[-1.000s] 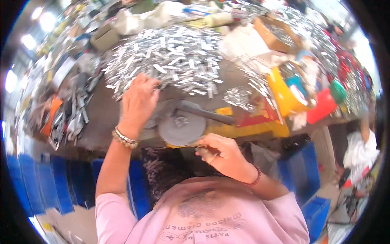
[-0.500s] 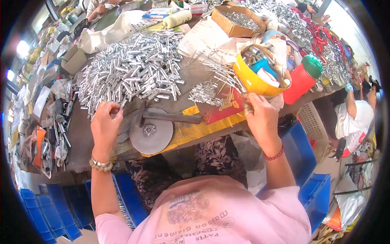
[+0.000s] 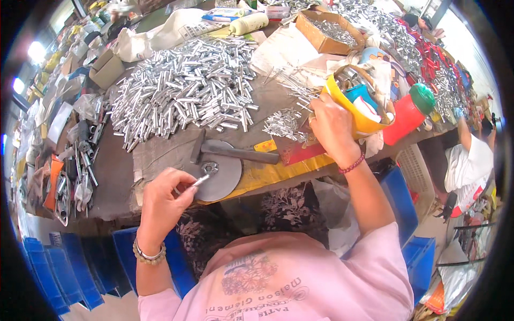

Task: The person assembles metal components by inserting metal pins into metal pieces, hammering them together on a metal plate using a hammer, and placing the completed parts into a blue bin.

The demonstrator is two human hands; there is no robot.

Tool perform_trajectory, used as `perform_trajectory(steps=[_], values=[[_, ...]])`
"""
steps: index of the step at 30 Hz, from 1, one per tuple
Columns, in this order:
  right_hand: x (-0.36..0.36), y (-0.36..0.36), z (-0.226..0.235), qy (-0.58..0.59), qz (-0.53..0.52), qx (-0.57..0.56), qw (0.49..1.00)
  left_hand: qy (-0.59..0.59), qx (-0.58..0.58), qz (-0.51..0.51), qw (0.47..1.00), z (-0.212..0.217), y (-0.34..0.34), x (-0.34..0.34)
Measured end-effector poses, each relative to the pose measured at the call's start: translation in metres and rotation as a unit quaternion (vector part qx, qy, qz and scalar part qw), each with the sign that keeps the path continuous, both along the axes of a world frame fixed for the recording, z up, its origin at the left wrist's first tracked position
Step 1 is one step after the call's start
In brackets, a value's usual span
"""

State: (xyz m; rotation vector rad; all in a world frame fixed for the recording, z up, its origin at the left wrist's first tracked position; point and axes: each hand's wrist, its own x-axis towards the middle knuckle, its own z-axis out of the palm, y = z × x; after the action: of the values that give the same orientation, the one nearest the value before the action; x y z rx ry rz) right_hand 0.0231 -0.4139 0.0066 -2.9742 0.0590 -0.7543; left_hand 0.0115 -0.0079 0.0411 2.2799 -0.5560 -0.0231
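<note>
My left hand (image 3: pixel 163 200) pinches a short silver metal tube (image 3: pixel 200 181) and holds its tip at the edge of a round grey metal disc (image 3: pixel 227 174) on the workbench. A hammer (image 3: pixel 235 151) lies across the disc. My right hand (image 3: pixel 331 125) is at the rim of a yellow bowl (image 3: pixel 357 119), next to a small heap of thin metal pins (image 3: pixel 282 123); what its fingers hold is hidden. A large pile of silver tubes (image 3: pixel 184 88) lies behind the disc.
A red bottle with a green cap (image 3: pixel 409 112) stands right of the bowl. A cardboard box of metal parts (image 3: pixel 327 29) sits at the back. Blue crates (image 3: pixel 64 267) stand under the bench. Another person (image 3: pixel 474 155) sits at the right.
My left hand came down from the tube pile with one tube and brought it to the disc. My right hand moved up from the bench's front edge to the yellow bowl.
</note>
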Motion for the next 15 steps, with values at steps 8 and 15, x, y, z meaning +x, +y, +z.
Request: perform_trajectory(steps=[8, 15], values=[[0.004, -0.002, 0.006, 0.063, 0.008, -0.024, 0.998, -0.029, 0.018, -0.014, 0.999, -0.013, 0.005, -0.001], [-0.03, 0.078, 0.027, 0.091, 0.161, 0.266, 0.946, -0.059, 0.031, -0.005, 0.998, -0.015, -0.01, -0.009]])
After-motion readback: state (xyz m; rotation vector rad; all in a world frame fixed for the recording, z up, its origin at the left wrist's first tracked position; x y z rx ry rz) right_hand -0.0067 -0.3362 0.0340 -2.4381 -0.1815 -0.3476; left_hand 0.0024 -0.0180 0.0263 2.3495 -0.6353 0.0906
